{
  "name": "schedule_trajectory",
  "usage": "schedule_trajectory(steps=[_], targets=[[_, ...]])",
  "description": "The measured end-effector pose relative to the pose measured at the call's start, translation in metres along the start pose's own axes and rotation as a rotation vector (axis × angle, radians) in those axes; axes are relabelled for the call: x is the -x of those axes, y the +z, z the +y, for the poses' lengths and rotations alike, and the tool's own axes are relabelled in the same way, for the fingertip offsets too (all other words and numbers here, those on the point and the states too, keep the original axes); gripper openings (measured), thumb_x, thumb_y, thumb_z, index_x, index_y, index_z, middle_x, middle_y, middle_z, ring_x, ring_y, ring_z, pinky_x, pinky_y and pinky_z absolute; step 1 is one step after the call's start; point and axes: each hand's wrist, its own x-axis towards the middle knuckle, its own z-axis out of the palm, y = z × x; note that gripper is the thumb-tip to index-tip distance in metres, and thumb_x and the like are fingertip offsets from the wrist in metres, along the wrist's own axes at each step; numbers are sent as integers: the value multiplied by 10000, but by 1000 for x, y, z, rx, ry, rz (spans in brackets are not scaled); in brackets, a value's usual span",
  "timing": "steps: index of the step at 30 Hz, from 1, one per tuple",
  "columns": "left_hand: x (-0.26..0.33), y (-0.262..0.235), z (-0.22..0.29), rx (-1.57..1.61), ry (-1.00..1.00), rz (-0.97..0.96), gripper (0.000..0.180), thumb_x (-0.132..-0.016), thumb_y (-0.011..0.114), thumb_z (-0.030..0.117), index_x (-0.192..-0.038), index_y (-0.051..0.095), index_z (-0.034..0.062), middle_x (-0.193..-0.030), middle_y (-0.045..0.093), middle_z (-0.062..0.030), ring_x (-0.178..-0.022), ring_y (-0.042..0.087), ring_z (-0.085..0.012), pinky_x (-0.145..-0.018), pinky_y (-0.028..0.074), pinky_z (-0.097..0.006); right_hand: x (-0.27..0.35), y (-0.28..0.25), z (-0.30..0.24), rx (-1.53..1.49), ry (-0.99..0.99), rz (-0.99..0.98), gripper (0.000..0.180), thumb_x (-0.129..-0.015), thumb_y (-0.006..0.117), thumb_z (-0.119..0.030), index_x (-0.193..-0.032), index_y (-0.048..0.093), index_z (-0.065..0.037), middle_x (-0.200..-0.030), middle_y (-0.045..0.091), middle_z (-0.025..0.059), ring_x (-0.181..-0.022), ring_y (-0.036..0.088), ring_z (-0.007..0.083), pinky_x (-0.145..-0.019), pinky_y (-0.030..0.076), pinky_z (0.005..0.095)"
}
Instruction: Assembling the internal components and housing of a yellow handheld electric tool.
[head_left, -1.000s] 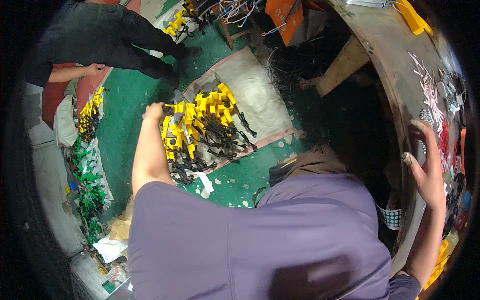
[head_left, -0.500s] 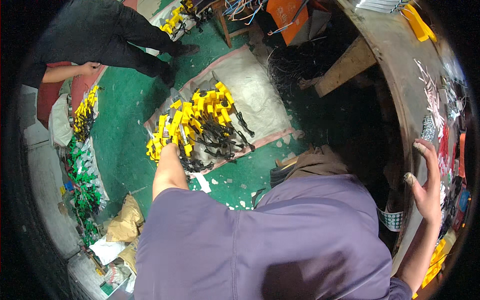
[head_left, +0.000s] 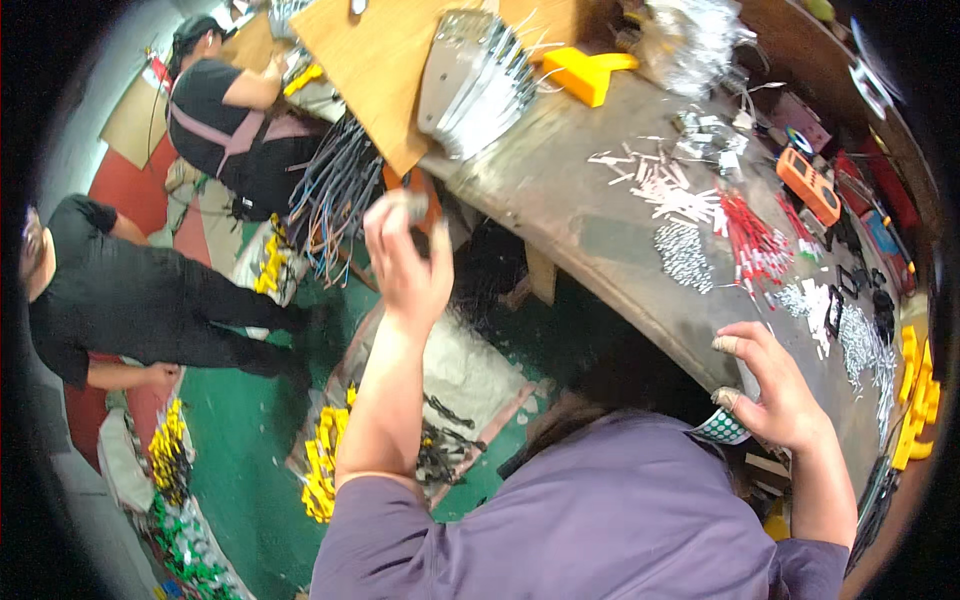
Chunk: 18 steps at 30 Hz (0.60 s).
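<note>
My left hand (head_left: 405,262) is raised beside the workbench's left corner, its curled fingers apart and nothing visible in them; it is slightly blurred. My right hand (head_left: 775,390) is at the bench's near edge, thumb and fingers spread and holding nothing. Tape wraps some of its fingertips. Just under that thumb hangs a sheet of round green dots (head_left: 722,427). Yellow parts with black cables (head_left: 322,455) lie on a pale sheet (head_left: 470,360) on the floor, partly hidden behind my left forearm.
The workbench (head_left: 600,290) bears white sleeves (head_left: 672,190), red leads (head_left: 752,240), small metal pieces (head_left: 683,258), an orange meter (head_left: 808,187) and a yellow housing (head_left: 590,75). One person (head_left: 150,290) stands at left; another (head_left: 225,120) sits farther back.
My left hand has come up from the yellow parts on the floor, leaving them there. The view has swung toward the bench. My right hand stays open near the bench edge.
</note>
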Motion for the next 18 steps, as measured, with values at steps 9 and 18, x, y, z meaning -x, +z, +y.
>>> schedule_trajectory(steps=[9,18], targets=[[-140,100,-121,108,-307,-16,478,-740,740,100,-1142,539,-65,-1159,582,-204,-1071,547,-309,-965,407,-397,79,-9,63,-22,89,311,352,-793,695,-136,-1104,563,-40,-1057,575,137,-1021,560,334,-878,469,404],[-114,80,57,375,-290,42,650,-804,727,83,-1314,343,-41,-1275,463,-182,-1168,469,-287,-1006,391,-412,113,-76,206,245,638,723,285,-890,573,-254,-950,598,23,-963,599,213,-950,572,395,-814,461,444]])
